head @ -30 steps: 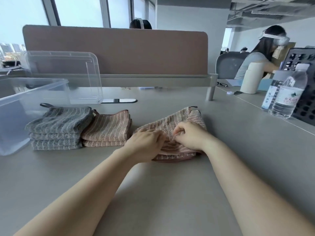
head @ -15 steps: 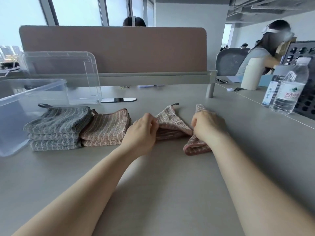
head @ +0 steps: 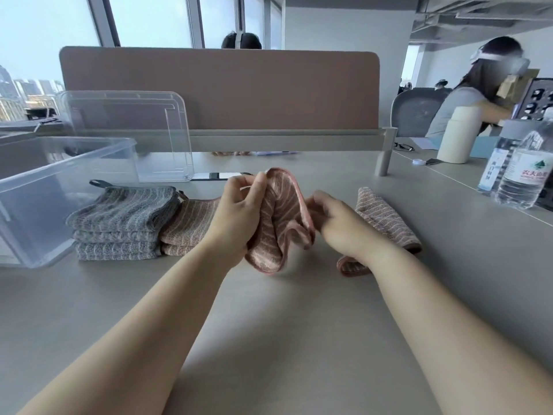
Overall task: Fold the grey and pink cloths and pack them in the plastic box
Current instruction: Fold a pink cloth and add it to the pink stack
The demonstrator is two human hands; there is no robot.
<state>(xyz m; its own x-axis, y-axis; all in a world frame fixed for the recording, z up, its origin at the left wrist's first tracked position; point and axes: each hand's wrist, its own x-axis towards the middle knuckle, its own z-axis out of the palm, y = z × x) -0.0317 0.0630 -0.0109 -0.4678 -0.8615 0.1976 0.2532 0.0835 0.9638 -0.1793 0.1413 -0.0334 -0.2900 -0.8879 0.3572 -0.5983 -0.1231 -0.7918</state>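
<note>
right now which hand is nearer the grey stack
Left. The left hand holds up a pink cloth just right of the folded pink stack beside the grey stack; the right hand is farther right, past that cloth.

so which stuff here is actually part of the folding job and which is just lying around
Job:
pink cloth in both hands
loose pink cloth
folded pink stack
folded grey stack
plastic box
box lid

Lying about:
water bottles
cream flask
</note>
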